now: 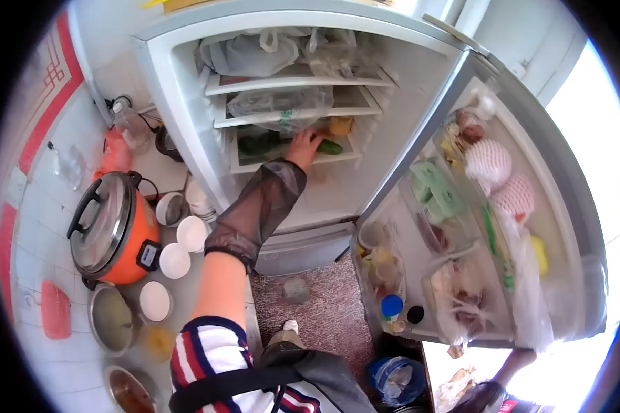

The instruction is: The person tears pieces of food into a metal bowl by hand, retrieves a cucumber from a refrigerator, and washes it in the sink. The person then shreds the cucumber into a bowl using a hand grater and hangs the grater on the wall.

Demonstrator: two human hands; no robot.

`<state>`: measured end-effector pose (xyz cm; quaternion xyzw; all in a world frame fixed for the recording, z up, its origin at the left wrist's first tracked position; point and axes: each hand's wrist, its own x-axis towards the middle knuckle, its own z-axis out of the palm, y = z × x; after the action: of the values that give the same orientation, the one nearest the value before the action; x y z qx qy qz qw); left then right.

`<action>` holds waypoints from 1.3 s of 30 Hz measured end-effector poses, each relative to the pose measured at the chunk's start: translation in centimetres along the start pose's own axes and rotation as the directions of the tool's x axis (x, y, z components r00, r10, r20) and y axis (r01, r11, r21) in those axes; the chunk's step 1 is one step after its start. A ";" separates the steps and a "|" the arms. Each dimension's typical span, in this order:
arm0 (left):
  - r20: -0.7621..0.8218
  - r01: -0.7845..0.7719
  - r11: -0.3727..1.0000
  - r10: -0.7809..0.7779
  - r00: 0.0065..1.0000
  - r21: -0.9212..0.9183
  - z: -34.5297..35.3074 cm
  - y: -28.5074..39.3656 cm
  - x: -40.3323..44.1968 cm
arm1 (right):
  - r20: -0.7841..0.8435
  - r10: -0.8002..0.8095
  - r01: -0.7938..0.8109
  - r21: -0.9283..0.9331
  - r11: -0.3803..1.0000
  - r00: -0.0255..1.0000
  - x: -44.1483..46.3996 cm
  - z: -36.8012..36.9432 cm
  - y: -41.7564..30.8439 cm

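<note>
My left hand (304,149) reaches into the open fridge (406,117), to its lowest visible shelf (244,167). Its fingers curl over a green cucumber (330,147), whose right end sticks out past them. Dark green vegetables (258,144) lie left of the hand on that shelf. A yellow-orange container (340,125) stands just behind the fingers. At the lower right, my right hand (520,358) is against the lower edge of the fridge door (579,303); its fingers are mostly hidden. A dark sheer oversleeve (265,206) covers my left forearm.
Plastic bags fill the upper shelves (300,82). The door racks hold a green egg tray (434,193), net-wrapped fruit (489,164) and bagged food. On the left counter stand an orange pressure cooker (120,234), white bowls (156,301) and metal basins (111,320). A blue bin (396,380) stands below.
</note>
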<state>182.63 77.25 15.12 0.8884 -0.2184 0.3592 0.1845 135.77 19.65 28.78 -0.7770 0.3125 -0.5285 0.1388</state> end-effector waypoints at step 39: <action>0.952 0.553 -0.820 0.269 0.146 0.147 -21.8 51.2 -29.9 | 0.792 -0.401 -0.353 0.577 0.736 0.459 -26.2 -21.7 1.6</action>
<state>124.48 52.67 17.10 0.1965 0.1813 -0.4737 0.8391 109.08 37.50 17.41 -0.8301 -0.0344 -0.1206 0.5433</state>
